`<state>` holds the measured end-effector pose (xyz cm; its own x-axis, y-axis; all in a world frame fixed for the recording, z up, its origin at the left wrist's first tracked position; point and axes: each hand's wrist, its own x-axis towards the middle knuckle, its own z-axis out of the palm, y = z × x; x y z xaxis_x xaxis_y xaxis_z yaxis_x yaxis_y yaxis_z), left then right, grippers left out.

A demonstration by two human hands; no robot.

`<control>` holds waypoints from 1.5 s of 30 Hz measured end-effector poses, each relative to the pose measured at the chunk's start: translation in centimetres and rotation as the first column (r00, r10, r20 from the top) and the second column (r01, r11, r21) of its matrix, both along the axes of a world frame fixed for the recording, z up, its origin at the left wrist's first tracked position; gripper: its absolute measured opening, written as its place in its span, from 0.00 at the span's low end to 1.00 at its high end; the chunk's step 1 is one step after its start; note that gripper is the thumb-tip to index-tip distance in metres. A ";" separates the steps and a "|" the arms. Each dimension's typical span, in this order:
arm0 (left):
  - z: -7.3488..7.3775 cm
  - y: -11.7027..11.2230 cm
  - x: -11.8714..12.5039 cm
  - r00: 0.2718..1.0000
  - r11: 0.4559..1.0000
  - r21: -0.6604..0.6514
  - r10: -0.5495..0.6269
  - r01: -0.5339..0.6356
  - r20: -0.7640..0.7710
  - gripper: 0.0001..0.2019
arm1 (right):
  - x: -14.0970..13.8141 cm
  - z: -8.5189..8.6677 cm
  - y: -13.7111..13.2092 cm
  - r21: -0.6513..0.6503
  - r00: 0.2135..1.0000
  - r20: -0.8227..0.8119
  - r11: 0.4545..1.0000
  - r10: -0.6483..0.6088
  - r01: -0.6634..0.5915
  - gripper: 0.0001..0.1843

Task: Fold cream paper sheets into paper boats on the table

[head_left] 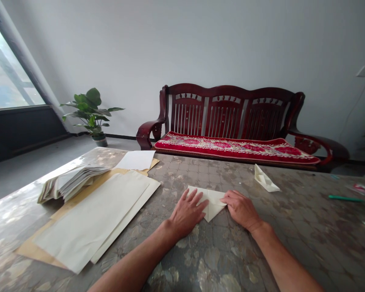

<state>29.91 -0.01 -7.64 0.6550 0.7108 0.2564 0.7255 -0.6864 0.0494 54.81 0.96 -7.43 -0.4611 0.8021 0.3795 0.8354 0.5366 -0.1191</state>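
Table (219, 251): glossy, marbled top. Near the centre a folded cream paper triangle (214, 197) lay flat on it. Behind that, to the right, sat a small folded paper shape (265, 179). At left, a brown backing sheet (36, 253) carried large cream sheets (94, 219). A bundle of folded papers (69, 182) and one white sheet (136, 159) lay beyond. A green pen (345, 198) lay far right.

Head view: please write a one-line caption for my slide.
Left hand and right hand press a folded cream paper on the patterned table, loose sheets lying beside.
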 end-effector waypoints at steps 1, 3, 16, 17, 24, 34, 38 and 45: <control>-0.1 0.0 0.1 0.999 0.999 -0.011 -0.044 0.044 0.003 0.20 | 0.0 0.0 0.0 0.000 1.000 0.003 1.000 -0.001 0.001 0.20; -0.2 0.1 0.3 0.994 0.993 -0.040 -0.106 0.107 0.012 0.21 | 0.0 -0.1 0.0 -0.001 1.000 0.007 1.000 -0.003 0.003 0.20; -0.9 -0.4 0.4 0.996 0.992 -0.090 -0.083 0.085 0.022 0.27 | 0.8 -0.5 0.4 0.021 0.999 -0.026 1.000 -0.022 0.022 0.22; -1.0 -0.4 0.4 0.996 0.992 -0.092 -0.082 0.085 0.027 0.27 | 0.9 -0.5 0.4 0.018 0.999 -0.026 0.999 -0.042 0.042 0.22; -0.6 -0.8 0.6 0.998 0.989 -0.137 -0.048 0.053 0.036 0.26 | 0.1 0.4 0.2 0.141 0.959 -0.218 0.966 -0.183 0.216 0.24; -1.7 -0.4 0.9 0.998 0.997 -0.060 -0.046 0.049 0.049 0.29 | -6.2 -0.2 -2.7 -0.226 0.961 -0.273 0.969 0.032 -0.097 0.30; -1.2 -0.3 0.6 0.996 0.993 -0.094 -0.072 0.077 0.051 0.31 | -5.4 -1.3 -2.7 -0.300 0.996 -0.085 0.953 0.009 -0.035 0.34; -0.5 -0.4 -0.8 0.994 0.983 -0.147 -0.102 0.105 0.032 0.32 | -3.4 -0.4 -2.2 -0.467 0.992 0.120 0.880 -0.039 0.091 0.40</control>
